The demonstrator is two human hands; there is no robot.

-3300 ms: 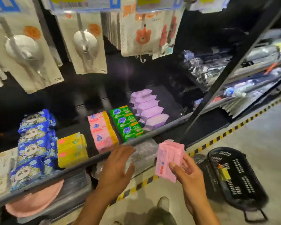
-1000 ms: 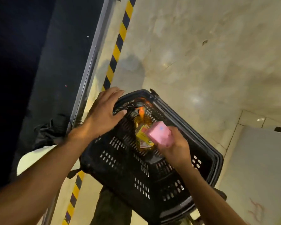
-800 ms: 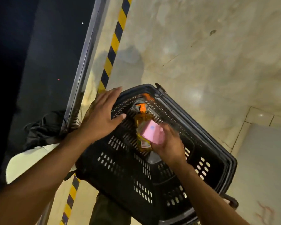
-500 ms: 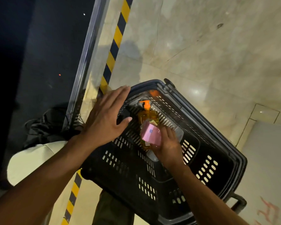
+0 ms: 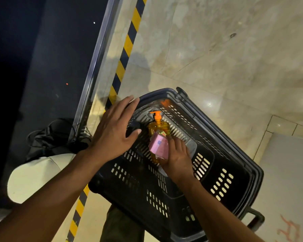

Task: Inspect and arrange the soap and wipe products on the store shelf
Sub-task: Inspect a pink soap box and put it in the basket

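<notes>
Pink wrapping covers the pack (image 5: 158,145), which is small and flat with a tiny blue mark on its top face. The pack is low inside the basket (image 5: 234,165), right over the bottom half of the soap bottle (image 5: 159,127), and it hides that part of the bottle. The soap bottle is see-through orange with an orange pump on top (it lies flat, with the pump pointing away from the person).

The basket is black plastic with rows of little slots. It sits on the shiny stone floor (image 5: 226,49). Just beside it runs a strip of yellow and black tape (image 5: 128,44), and past the tape is the grey metal shelf edge (image 5: 96,55). A black tangle (image 5: 49,138) and a pale round thing (image 5: 33,175) sit by the shelf edge, but it is too dark to tell what they are.

The right hand (image 5: 177,159) reaches into the basket and holds the pack, with its fingers curled along the pack's right side. Its thumb is hidden. The left hand (image 5: 114,131) is over the basket's left corner, with its fingers straight and its thumb stuck out to the side. It holds nothing. Whether it touches the rim cannot be told.
</notes>
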